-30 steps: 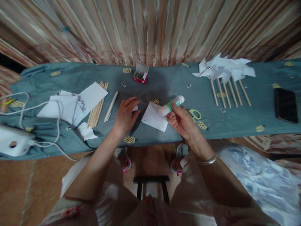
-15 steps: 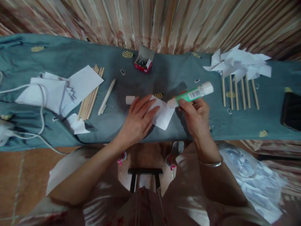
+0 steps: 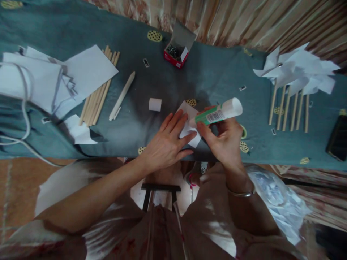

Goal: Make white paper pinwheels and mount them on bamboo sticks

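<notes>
A small folded white paper [image 3: 195, 139] lies on the green cloth in front of me. My left hand [image 3: 169, 142] rests on its left part, fingers spread and flat. My right hand [image 3: 223, 139] is closed round a green and white glue stick [image 3: 214, 115], whose tip touches or nearly touches the paper. The white cap [image 3: 155, 104] lies on the cloth, left of the paper. Beyond it stands an open red box [image 3: 177, 54] of small metal pieces.
At left are white paper sheets [image 3: 86, 76], wooden sticks [image 3: 101, 94], a white pen [image 3: 123, 95] and a white cable [image 3: 25, 112]. Paper pinwheels [image 3: 300, 68] on sticks lie at right, near a dark phone [image 3: 337, 139]. A bag of paper [image 3: 279, 198] is below the table's edge.
The view has shifted and come closer to the table. My left hand has slid right over the paper, and the glue stick's tip has moved inward over it.
</notes>
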### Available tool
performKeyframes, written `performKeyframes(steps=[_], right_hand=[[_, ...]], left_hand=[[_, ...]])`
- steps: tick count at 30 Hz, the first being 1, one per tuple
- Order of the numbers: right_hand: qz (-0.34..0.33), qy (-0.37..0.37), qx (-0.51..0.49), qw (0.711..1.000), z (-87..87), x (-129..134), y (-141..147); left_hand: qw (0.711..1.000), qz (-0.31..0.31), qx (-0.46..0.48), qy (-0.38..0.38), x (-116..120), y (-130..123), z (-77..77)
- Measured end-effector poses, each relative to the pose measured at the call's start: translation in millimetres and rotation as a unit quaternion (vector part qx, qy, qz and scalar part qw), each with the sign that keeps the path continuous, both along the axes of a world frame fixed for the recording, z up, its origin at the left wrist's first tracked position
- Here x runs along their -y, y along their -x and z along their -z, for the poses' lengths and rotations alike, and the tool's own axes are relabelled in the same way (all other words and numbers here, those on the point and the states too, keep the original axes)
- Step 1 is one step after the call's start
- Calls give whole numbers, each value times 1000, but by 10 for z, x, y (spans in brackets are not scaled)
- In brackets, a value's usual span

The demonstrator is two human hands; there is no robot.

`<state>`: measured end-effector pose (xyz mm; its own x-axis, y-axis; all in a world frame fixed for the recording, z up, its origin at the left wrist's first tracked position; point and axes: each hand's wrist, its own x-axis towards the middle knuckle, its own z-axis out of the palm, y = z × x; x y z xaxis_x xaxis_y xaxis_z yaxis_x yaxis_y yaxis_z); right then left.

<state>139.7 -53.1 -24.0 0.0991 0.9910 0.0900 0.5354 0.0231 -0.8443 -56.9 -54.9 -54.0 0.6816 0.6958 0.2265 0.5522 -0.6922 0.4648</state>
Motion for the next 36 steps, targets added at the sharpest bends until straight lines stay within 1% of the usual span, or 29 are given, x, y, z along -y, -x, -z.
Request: performKeyframes(steps=[3,9,15,20,27,31,36], right_hand=[[-9,-8,30,999,2,12,2],[-3,-6,68,998,-23,17,33],[5,-18,92,996,-30,17,37],[-6,0,101,995,-25,0,9],[-6,16,127,992,-61,-20,42],[-16,4,151,988,-50,-22,47],[-32,-36,180,982,-12,-23,41]], left_hand=[[1000,-4,7,10,9,-6,10],[1000,-5,12,24,7,-8,16],[1000,-9,10,16,6,-8,20],[1000,-13,2,14,7,-24,28],[1000,-9,7,25,-6,-23,-10],[1000,-13,4,27,-19,-22,-15],[1000,-18,-9,22,-35,-18,-29]])
